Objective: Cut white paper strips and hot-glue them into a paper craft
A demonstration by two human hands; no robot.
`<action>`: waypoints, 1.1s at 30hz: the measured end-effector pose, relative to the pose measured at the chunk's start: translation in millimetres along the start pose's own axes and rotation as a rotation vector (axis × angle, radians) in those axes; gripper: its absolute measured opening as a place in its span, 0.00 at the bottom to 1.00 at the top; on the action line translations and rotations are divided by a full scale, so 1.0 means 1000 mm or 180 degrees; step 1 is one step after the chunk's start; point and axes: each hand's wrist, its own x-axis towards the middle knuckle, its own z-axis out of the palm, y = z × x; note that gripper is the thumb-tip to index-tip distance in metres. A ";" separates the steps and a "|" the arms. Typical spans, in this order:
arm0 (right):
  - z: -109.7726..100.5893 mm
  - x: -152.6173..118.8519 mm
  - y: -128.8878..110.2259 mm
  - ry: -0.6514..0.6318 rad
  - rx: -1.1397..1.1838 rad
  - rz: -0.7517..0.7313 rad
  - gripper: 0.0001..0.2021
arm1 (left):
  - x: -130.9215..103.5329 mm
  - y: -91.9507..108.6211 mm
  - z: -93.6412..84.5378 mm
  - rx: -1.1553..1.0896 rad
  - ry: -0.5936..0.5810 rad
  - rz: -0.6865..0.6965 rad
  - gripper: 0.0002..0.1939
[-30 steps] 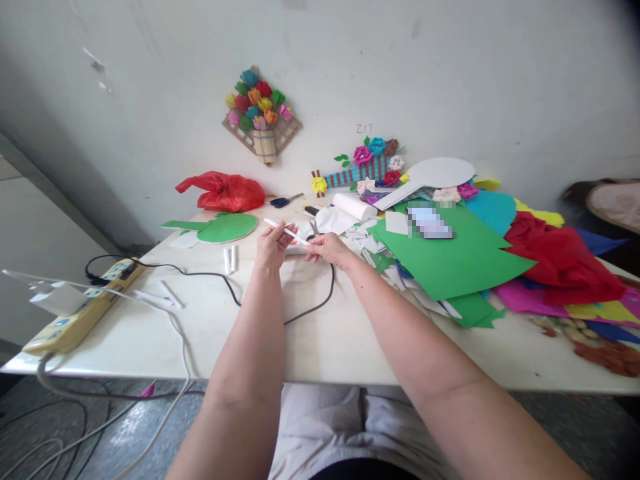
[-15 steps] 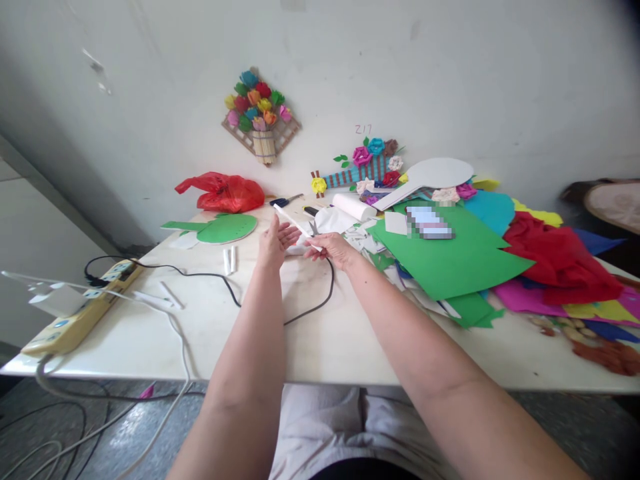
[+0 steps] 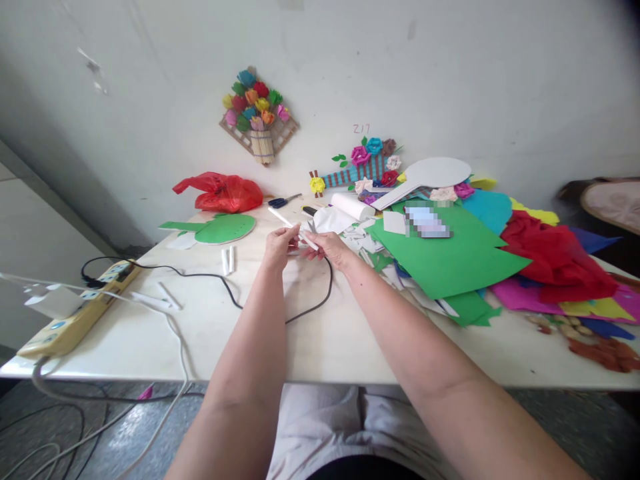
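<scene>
Above the middle of the table, my left hand [image 3: 281, 247] is closed around a thin white paper roll [image 3: 281, 217], whose upper end points away to the left. Close beside it, my right hand [image 3: 327, 247] is closed at the roll's lower end, with its fingertips on it. Grey scissor blades [image 3: 312, 227] show just behind my right fingers; whether I touch them cannot be made out. Short white rolls [image 3: 231, 259] lie left of my hands. Behind the hands are a thick white roll [image 3: 353, 207] and white paper scraps [image 3: 363, 239].
Green sheets [image 3: 440, 257] and a red cloth [image 3: 555, 257] cover the right side. A power strip [image 3: 83, 313] stands at the left, with a black cable [image 3: 200, 274] running toward my hands. A red bag [image 3: 229, 193] and dark-handled scissors [image 3: 281, 201] lie at the back.
My left hand was open beside the white roll; its fingers have now closed on it. The roll sits slightly lower, and my right hand has barely moved.
</scene>
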 end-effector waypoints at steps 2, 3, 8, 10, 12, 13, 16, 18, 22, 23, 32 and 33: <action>0.001 -0.002 -0.003 0.0033 0.0069 0.0034 0.25 | 0.001 -0.001 -0.001 -0.0094 0.0004 -0.0007 0.16; 0.002 -0.002 -0.004 0.0044 0.0093 0.0065 0.26 | 0.001 -0.002 -0.001 -0.0127 0.0013 -0.0019 0.16; 0.003 -0.001 -0.003 -0.0036 0.0251 0.0184 0.24 | 0.002 -0.003 0.000 -0.0304 -0.0015 -0.0021 0.16; 0.002 0.001 -0.002 -0.0072 0.0334 0.0218 0.23 | 0.002 -0.003 0.000 -0.0386 -0.0022 -0.0004 0.15; 0.002 0.001 -0.001 -0.0050 0.0379 0.0248 0.22 | 0.003 -0.003 -0.002 -0.0459 -0.0037 0.0032 0.14; 0.002 0.001 -0.001 0.0012 0.0385 0.0245 0.22 | 0.003 -0.003 -0.003 -0.0488 -0.0055 0.0065 0.13; 0.002 0.000 -0.004 0.0298 0.0387 0.0165 0.19 | 0.003 -0.002 -0.005 -0.0550 -0.0132 0.0147 0.11; 0.002 0.000 -0.005 0.0368 0.0403 0.0141 0.18 | 0.003 -0.001 -0.006 -0.0588 -0.0152 0.0164 0.11; -0.001 0.000 -0.006 0.0173 0.0433 0.0250 0.20 | 0.001 0.001 -0.006 -0.0644 -0.0190 0.0186 0.10; -0.002 0.000 -0.005 0.0116 0.0441 0.0260 0.22 | 0.001 0.001 -0.006 -0.0653 -0.0207 0.0194 0.11; -0.004 0.001 0.001 0.0025 0.0306 -0.0211 0.07 | 0.003 -0.003 -0.011 -0.0690 -0.0265 0.0238 0.13; -0.003 0.001 0.001 0.0068 0.0270 -0.0257 0.06 | 0.004 -0.003 -0.012 -0.0693 -0.0271 0.0244 0.13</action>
